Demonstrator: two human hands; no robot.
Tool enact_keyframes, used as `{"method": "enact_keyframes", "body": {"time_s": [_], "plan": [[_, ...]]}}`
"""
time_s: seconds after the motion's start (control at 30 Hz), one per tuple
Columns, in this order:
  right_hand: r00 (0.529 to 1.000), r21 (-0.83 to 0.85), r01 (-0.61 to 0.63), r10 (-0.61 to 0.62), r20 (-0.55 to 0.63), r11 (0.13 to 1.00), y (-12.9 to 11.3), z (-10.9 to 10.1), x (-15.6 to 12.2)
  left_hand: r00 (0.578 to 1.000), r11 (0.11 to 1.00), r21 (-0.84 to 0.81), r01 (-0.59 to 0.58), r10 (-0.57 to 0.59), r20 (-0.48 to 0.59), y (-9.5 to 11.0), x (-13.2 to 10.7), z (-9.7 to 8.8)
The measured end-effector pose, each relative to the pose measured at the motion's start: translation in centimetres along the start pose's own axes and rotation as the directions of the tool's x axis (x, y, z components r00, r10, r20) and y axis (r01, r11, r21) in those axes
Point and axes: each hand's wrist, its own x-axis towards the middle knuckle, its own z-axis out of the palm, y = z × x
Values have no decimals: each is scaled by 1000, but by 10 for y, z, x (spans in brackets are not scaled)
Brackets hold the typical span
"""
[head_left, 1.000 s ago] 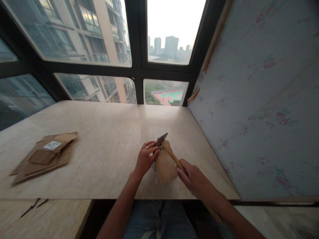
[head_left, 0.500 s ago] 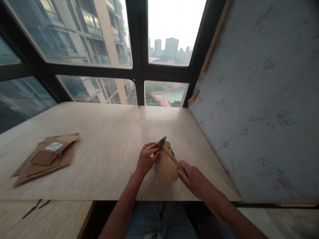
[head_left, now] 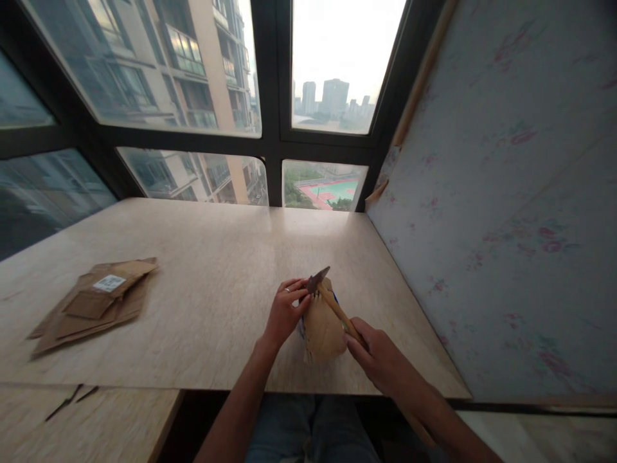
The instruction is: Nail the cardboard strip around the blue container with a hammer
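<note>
My right hand (head_left: 369, 350) grips the wooden handle of a hammer (head_left: 340, 315). The hammer's dark metal head lies over the far part of a tan, rounded object (head_left: 324, 331), which has blue showing at its edges and rests on the table. I cannot tell its kind. Several tiny dark points show on it just below the hammer head. My left hand (head_left: 284, 312), with a ring on one finger, is closed at the object's far left edge. Its thumb and fingertips meet beside the hammer head, and whatever they pinch is too small to make out.
Flat brown cardboard pieces (head_left: 99, 302), one bearing a white label, lie on the left of the pale tabletop (head_left: 207, 270). Dark thin tools (head_left: 65, 408) rest on a lower surface at front left. Windows stand behind; a floral-papered wall (head_left: 511, 212) borders the right.
The view has shifted slightly. The hammer head is tilted a little differently and sits close to the left fingertips, as before. Both hands keep their hold.
</note>
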Motion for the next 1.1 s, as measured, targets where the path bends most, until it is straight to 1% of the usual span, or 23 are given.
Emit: {"method": "enact_keyframes", "body": {"time_s": [0.1, 0.2, 0.4, 0.57, 0.7, 0.8, 0.93, 1.1], "plan": [[999, 16, 11, -11, -37, 1000, -4, -4, -2, 999, 999, -19, 32, -32, -13, -1, -1, 1], [998, 23, 13, -11, -63, 1000, -6, -5, -2, 999, 999, -29, 38, -39, -31, -1, -1, 2], [1000, -14, 19, -19, -24, 1000, -2, -1, 2, 999, 999, -19, -29, 28, -28, 0, -1, 1], [998, -2, 29, -29, -47, 1000, -4, -5, 0, 999, 1000, 2, -30, 30, -38, 0, -1, 1], [1000, -51, 15, -15, -9, 999, -4, -4, 2, 999, 999, 4, -45, 45, -14, 0, 0, 0], [1000, -57, 13, -13, -9, 998, -5, -5, 3, 999, 999, -3, -32, 32, 5, -1, 0, -1], [999, -30, 35, -36, -25, 999, -9, -8, -1, 1000, 1000, -11, -7, 7, 4, -2, 0, 0], [999, -22, 35, -36, -25, 999, 0, -1, -1, 1000, 999, -25, 21, -21, 3, -1, 0, -1]]}}
